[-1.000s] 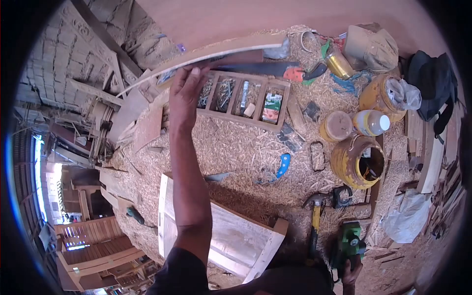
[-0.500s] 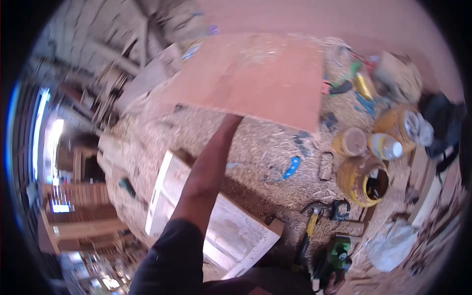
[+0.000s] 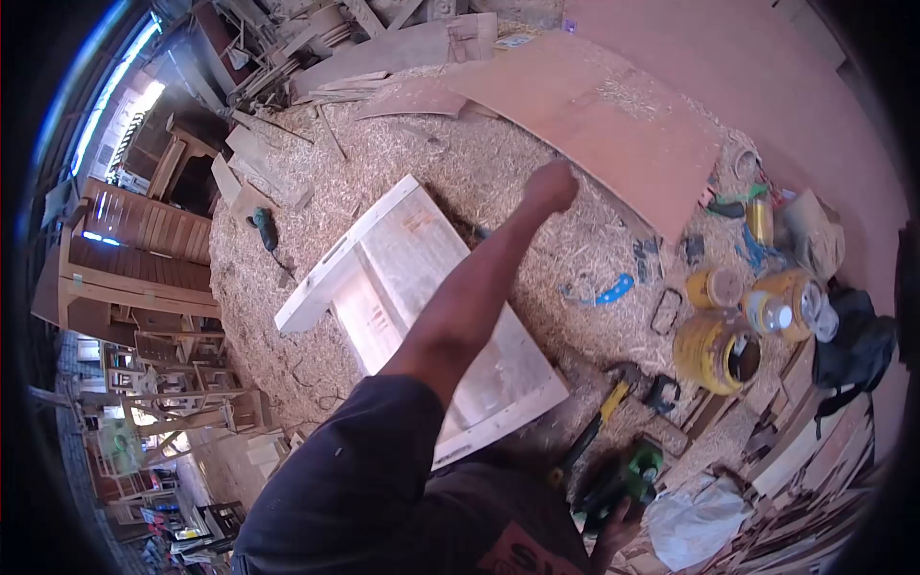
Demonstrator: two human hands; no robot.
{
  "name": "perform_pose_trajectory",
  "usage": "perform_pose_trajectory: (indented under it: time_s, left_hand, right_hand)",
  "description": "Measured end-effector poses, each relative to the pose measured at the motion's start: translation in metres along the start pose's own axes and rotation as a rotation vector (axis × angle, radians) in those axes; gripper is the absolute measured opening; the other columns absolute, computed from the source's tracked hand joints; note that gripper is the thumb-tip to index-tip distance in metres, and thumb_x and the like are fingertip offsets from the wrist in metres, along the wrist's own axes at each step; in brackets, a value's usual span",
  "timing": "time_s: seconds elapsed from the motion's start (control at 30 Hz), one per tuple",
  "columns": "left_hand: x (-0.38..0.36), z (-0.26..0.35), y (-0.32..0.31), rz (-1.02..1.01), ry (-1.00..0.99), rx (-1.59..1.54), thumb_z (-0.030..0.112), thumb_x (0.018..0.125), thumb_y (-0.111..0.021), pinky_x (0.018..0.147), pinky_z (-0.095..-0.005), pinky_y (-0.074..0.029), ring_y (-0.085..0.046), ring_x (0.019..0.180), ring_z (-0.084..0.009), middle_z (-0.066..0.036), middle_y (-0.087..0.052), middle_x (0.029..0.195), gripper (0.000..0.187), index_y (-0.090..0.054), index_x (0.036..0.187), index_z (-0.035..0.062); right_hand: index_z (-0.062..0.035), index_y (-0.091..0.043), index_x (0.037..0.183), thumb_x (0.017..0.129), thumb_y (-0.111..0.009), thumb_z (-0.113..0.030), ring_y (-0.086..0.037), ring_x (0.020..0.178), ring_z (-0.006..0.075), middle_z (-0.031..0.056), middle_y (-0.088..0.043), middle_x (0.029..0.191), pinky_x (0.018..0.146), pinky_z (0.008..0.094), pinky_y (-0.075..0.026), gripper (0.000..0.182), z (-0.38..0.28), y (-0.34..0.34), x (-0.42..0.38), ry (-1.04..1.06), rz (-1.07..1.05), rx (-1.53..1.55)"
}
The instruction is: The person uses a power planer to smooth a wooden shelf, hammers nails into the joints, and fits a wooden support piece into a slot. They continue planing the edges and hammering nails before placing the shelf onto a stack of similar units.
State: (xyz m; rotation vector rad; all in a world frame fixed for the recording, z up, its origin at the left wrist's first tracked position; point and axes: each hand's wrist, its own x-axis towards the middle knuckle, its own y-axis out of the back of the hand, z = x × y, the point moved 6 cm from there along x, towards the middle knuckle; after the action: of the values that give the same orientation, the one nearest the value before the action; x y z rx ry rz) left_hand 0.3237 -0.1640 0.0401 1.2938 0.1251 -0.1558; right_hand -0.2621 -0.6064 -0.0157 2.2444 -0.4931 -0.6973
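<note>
My left hand (image 3: 552, 188) is stretched forward with its fingers curled, close to the near edge of a thin reddish-brown sheet (image 3: 604, 115); whether it holds anything is hidden. The sheet lies over wood shavings. Beneath my left arm is a pale wooden frame with panels (image 3: 498, 383), tilted across the work area. At the bottom right, my right hand (image 3: 623, 525) is closed around a dark green power tool (image 3: 640, 467). A hammer with a yellow and black handle (image 3: 604, 412) lies just left of that tool, beside a black clamp-like piece (image 3: 661, 394).
Yellow containers (image 3: 704, 350) stand on the right, near a black bag (image 3: 848, 335). A blue curved piece (image 3: 615, 289) lies on the shavings. Another green tool (image 3: 264, 228) is at left. A clear plastic bag (image 3: 695, 525) and wood strips are at lower right.
The view has shifted, and the frame sits higher in it. My left hand, hidden behind the sheet before, now shows beside its edge. The sheet appears lower and farther right.
</note>
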Motion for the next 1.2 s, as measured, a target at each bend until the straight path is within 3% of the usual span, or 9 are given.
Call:
perform_pose_trajectory:
  time_s: [0.03,0.13,0.3,0.5,0.6,0.63,0.8,1.03,1.2]
  left_hand:
    - [-0.024,-0.018,-0.015,-0.046,-0.263,0.214,0.036,0.092,-0.074,0.090,-0.0470,-0.061,-0.074,0.110,-0.0376,-0.020,-0.075,0.115,0.039,-0.079,0.110,0.0013]
    - [-0.177,-0.063,0.026,0.029,0.383,-1.249,0.038,0.109,-0.058,0.078,-0.0381,-0.063,-0.078,0.092,-0.0278,-0.020,-0.075,0.122,0.048,-0.060,0.136,-0.0013]
    - [-0.385,-0.157,0.039,0.314,0.397,-1.230,0.028,0.106,-0.064,0.093,-0.0371,-0.058,-0.071,0.117,-0.0214,-0.014,-0.075,0.126,0.039,-0.063,0.134,0.0003]
    - [-0.546,-0.211,0.024,0.469,0.638,-0.917,0.029,0.106,-0.065,0.077,-0.0305,-0.057,-0.057,0.073,-0.0111,-0.001,-0.067,0.094,0.028,-0.074,0.124,0.0103]
    - [-0.568,-0.226,0.011,0.479,0.591,-1.002,0.033,0.107,-0.063,0.071,-0.0304,-0.059,-0.066,0.081,-0.0142,-0.005,-0.071,0.099,0.032,-0.073,0.126,0.0087]
    - [-0.568,-0.229,0.012,0.463,0.580,-1.048,0.033,0.108,-0.062,0.070,-0.0306,-0.059,-0.068,0.083,-0.0149,-0.006,-0.072,0.101,0.033,-0.073,0.126,0.0074]
    - [-0.521,-0.258,-0.008,0.443,0.364,-0.914,0.011,0.107,-0.061,0.066,-0.0314,-0.058,-0.069,0.077,-0.0153,-0.009,-0.073,0.097,0.022,-0.071,0.126,0.0046]
    - [-0.445,-0.234,0.022,0.535,-0.213,-0.292,0.000,0.090,-0.071,0.085,-0.0430,-0.054,-0.066,0.092,-0.0318,-0.009,-0.071,0.103,0.025,-0.074,0.114,0.0064]
    - [-0.410,-0.240,-0.001,0.521,-0.412,-0.302,-0.003,0.081,-0.071,0.090,-0.0427,-0.052,-0.062,0.106,-0.0310,-0.007,-0.067,0.112,0.031,-0.074,0.110,0.0082]
  right_hand:
    - [0.0045,-0.060,0.134,0.101,-0.066,-0.049,-0.066,0.105,0.0508,0.0305,-0.068,0.115,0.094,0.0562,-0.052,0.063,-0.017,0.005,-0.005,-0.065,0.041,-0.102]
    - [0.0010,-0.064,0.125,0.100,-0.070,-0.037,-0.067,0.099,0.0481,0.0251,-0.068,0.112,0.089,0.0558,-0.053,0.046,-0.060,0.016,-0.014,0.296,0.295,-0.294]
    - [0.0015,-0.062,0.123,0.097,-0.074,-0.024,-0.065,0.101,0.0441,0.0224,-0.065,0.112,0.091,0.0524,-0.054,0.039,-0.103,-0.034,-0.022,0.567,0.047,0.058]
    - [-0.0003,-0.042,0.154,0.095,-0.073,-0.040,-0.057,0.131,0.0482,0.0282,-0.053,0.146,0.109,0.0541,-0.049,0.078,-0.062,-0.167,-0.009,0.338,0.033,-0.364]
    - [-0.0005,-0.038,0.157,0.093,-0.073,-0.045,-0.052,0.138,0.0489,0.0292,-0.049,0.151,0.110,0.0544,-0.049,0.086,-0.068,-0.173,0.003,0.152,-0.134,-0.311]
    - [-0.0044,-0.039,0.152,0.087,-0.079,-0.027,-0.062,0.117,0.0495,0.0273,-0.058,0.128,0.099,0.0553,-0.054,0.080,-0.053,-0.185,0.008,0.411,0.167,-0.307]
    - [-0.0102,-0.051,0.114,0.093,-0.071,-0.015,-0.047,0.045,0.0072,-0.0014,-0.052,0.067,0.038,0.0255,-0.038,0.029,-0.059,-0.168,0.028,0.000,-0.136,0.650]
    - [-0.0108,-0.051,0.108,0.106,-0.068,-0.034,-0.046,0.046,0.0059,-0.0030,-0.049,0.066,0.039,0.0245,-0.038,0.028,-0.181,-0.132,-0.122,0.112,0.042,0.654]
    - [-0.0042,-0.054,0.138,0.109,-0.062,-0.024,-0.047,0.060,0.0045,-0.0028,-0.050,0.077,0.053,0.0229,-0.041,0.036,-0.220,-0.148,-0.187,0.173,-0.023,0.506]
